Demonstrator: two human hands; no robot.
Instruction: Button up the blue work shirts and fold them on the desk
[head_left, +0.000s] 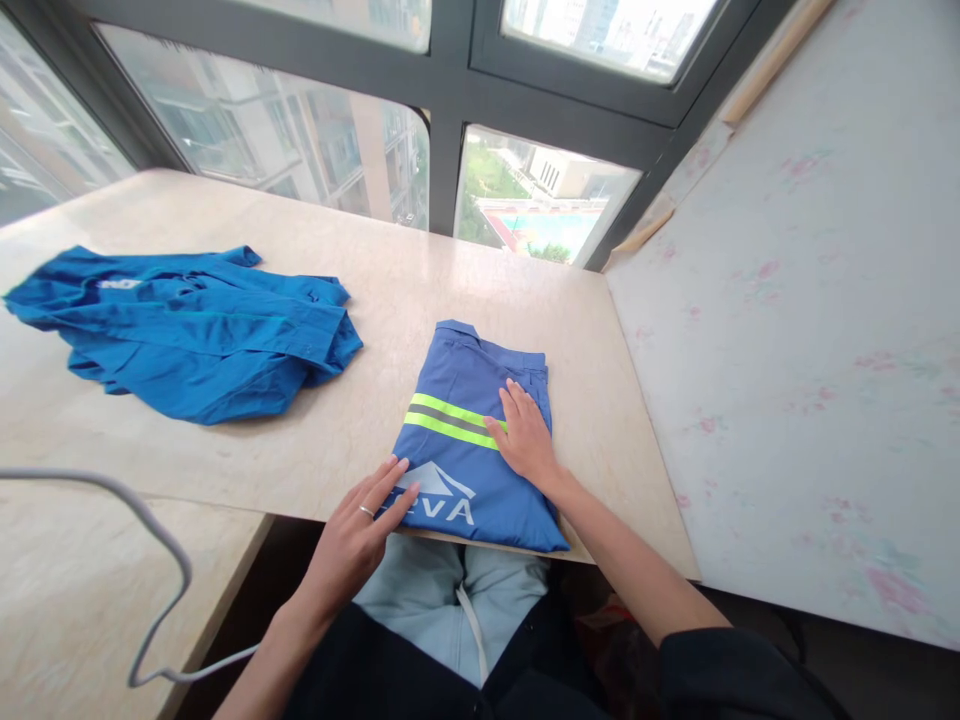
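Observation:
A folded blue work jacket point(461, 390) lies on the stone-topped ledge right in front of me, with a yellow-and-grey reflective stripe across it. White lettering and a triangular logo show near its front edge, upside down to me. My left hand point(367, 510), a ring on one finger, rests on the jacket's lower left corner with fingers outstretched. On the right side of the jacket my right hand point(523, 430) lies flat, fingertips just past the stripe. Neither hand grasps the fabric. What lies under the top layer is hidden.
Another blue garment point(210, 330), loosely bunched, lies on the ledge point(360, 240) to the left. A grey cable point(176, 560) curves over the lower left surface. Windows point(540, 190) line the far side, and a floral-patterned wall panel point(795, 320) borders the right.

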